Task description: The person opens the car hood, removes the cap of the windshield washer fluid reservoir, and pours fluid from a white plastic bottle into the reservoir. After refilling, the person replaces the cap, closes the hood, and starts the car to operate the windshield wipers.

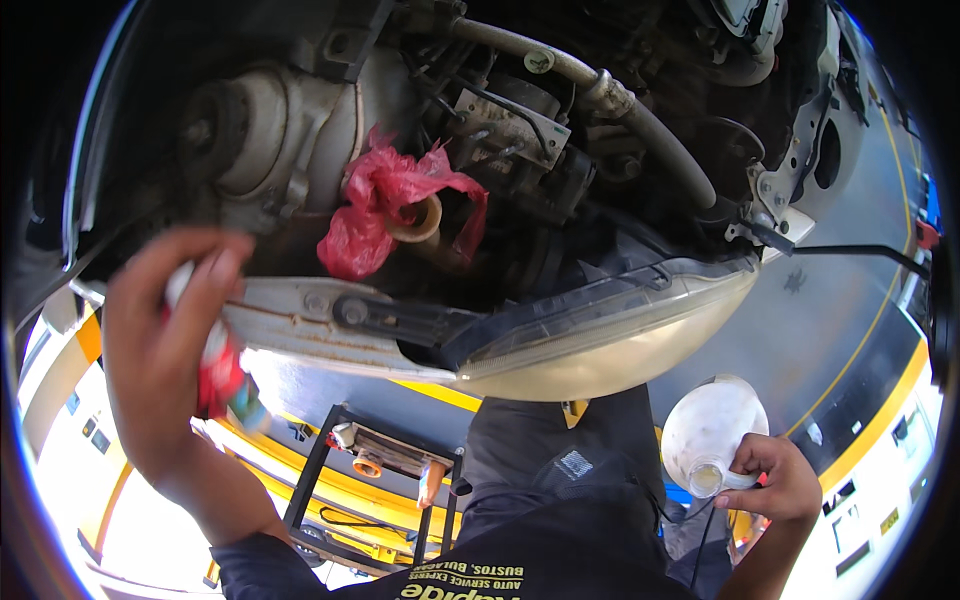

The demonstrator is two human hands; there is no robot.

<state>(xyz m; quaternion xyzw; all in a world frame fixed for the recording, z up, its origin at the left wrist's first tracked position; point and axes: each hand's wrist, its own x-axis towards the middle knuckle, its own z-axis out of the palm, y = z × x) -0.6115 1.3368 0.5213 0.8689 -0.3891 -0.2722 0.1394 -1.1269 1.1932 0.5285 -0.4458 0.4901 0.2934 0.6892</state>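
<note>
In my raised left hand (150, 345), at the left side of the engine bay, is a red and white bottle (216, 372), blurred and partly hidden by my fingers. My right hand (782, 478), low on the right, grips a whitish plastic funnel (712, 425) by its narrow part. The funnel's wide mouth tilts upward, away from me. Crumpled red plastic (360, 230) lies in the engine bay around a pale round filler neck (425, 222). Neither hand touches it.
A car headlight (620, 345) and body edge (330, 325) run across between me and the engine bay. A metal pipe (670, 150) crosses the bay at upper right. A prop rod (860, 250) extends rightward. Below stands a black-framed cart (400, 455) with several items on it.
</note>
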